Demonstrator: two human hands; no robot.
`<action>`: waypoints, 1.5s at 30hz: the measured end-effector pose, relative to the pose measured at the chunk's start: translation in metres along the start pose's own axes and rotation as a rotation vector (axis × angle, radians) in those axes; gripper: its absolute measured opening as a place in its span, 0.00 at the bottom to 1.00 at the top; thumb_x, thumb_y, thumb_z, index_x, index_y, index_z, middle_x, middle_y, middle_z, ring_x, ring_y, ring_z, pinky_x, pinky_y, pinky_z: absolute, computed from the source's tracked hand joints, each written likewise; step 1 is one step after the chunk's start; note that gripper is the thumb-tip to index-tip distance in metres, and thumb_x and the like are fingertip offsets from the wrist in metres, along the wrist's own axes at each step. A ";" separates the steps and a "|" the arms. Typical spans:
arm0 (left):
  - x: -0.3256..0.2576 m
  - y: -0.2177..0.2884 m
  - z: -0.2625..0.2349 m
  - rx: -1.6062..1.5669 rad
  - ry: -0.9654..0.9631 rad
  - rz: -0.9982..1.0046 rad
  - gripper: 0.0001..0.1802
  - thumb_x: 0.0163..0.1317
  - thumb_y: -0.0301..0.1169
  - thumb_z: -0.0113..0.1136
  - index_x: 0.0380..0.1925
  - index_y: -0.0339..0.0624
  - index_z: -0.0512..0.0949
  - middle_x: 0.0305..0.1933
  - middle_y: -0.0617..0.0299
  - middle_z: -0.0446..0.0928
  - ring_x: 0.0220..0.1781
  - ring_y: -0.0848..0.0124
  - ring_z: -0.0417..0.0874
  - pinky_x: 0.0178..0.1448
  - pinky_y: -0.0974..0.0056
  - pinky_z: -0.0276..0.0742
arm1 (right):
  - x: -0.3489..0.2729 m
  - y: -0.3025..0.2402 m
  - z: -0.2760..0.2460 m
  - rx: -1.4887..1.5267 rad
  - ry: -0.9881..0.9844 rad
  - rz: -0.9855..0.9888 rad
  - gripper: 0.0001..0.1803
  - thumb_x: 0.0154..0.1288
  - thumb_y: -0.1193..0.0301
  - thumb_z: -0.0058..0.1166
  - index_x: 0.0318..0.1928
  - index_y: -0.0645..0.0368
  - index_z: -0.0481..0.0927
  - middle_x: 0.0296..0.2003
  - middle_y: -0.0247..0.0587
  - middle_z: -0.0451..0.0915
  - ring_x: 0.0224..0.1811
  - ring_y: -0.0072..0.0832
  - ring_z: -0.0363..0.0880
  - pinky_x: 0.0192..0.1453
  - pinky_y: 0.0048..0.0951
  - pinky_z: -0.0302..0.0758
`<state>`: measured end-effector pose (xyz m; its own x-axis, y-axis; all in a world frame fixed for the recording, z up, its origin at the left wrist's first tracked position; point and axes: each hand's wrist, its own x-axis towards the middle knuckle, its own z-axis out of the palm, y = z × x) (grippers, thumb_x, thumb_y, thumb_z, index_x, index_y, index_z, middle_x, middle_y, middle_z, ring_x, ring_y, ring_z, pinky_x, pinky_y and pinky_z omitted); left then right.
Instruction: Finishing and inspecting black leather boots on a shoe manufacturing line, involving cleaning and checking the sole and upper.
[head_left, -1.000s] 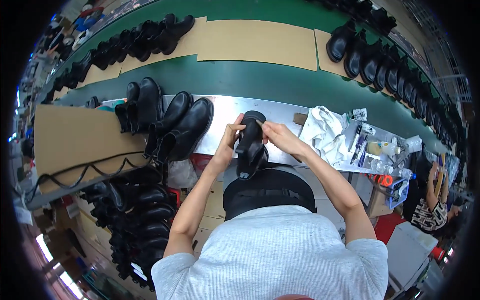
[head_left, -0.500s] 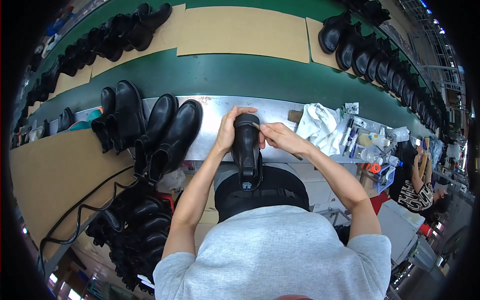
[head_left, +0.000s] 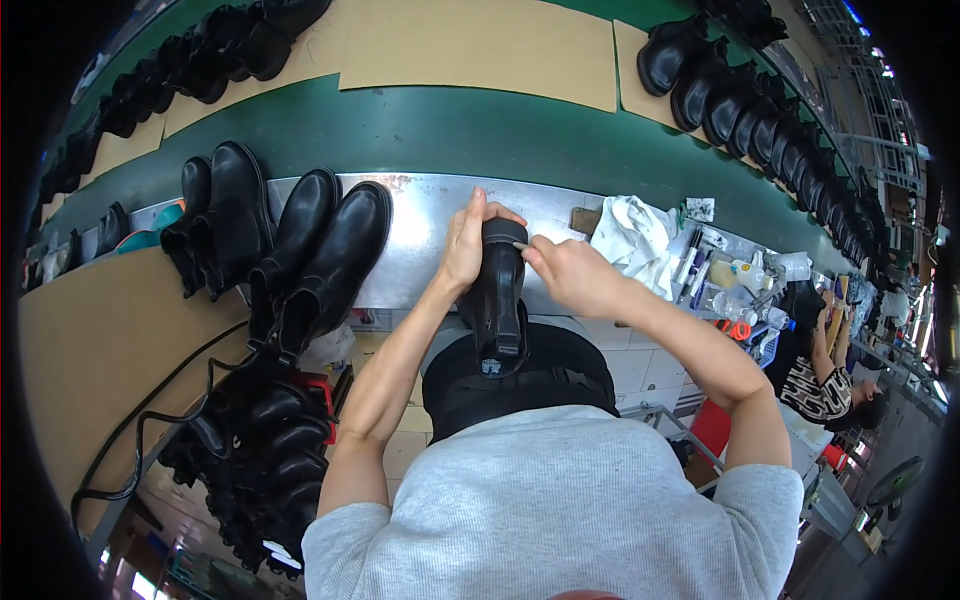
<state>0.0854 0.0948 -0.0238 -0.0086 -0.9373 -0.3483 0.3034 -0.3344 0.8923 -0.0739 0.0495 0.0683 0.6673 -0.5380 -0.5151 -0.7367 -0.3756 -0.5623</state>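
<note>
Two tall black boots (head_left: 320, 250) lie side by side on the shiny metal table (head_left: 420, 215), and two more black boots (head_left: 220, 215) lie just left of them. On the right, a crumpled white rag (head_left: 630, 235) sits near some pens and little bottles (head_left: 735, 280). Far off, a green belt (head_left: 450, 130) carries brown cardboard sheets (head_left: 480, 45) and a row of black boots (head_left: 720, 95), and a heap of black boots (head_left: 250, 450) sits low on the near left.

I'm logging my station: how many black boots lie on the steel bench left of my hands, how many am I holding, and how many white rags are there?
black boots on the steel bench: 4
held boot, in left hand and right hand: 1
white rag: 1
Total: 6
</note>
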 end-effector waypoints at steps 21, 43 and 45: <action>0.008 0.003 0.018 -0.110 0.011 -0.114 0.48 0.66 0.62 0.15 0.25 0.34 0.80 0.22 0.58 0.77 0.28 0.71 0.75 0.39 0.69 0.71 | 0.037 0.011 -0.056 0.322 -0.602 0.183 0.32 0.71 0.52 0.28 0.28 0.64 0.78 0.10 0.38 0.70 0.15 0.26 0.68 0.24 0.30 0.68; -0.042 0.072 -0.034 -0.454 0.702 0.184 0.30 0.67 0.57 0.37 0.39 0.38 0.73 0.38 0.57 0.77 0.40 0.67 0.79 0.46 0.62 0.77 | -0.067 0.219 -0.020 0.070 0.681 0.679 0.14 0.60 0.68 0.45 0.41 0.66 0.74 0.35 0.65 0.77 0.42 0.60 0.75 0.47 0.52 0.70; -0.061 0.008 -0.083 -0.409 0.512 0.188 0.25 0.65 0.53 0.44 0.41 0.40 0.70 0.48 0.61 0.73 0.53 0.68 0.73 0.56 0.61 0.70 | -0.051 0.224 0.004 -0.032 0.756 0.590 0.14 0.60 0.70 0.47 0.42 0.68 0.73 0.38 0.65 0.77 0.43 0.58 0.75 0.48 0.51 0.70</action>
<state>0.1670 0.1572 -0.0194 0.5010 -0.7776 -0.3798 0.5924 -0.0117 0.8055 -0.2722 -0.0047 -0.0337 -0.0502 -0.9875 -0.1497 -0.9418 0.0967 -0.3219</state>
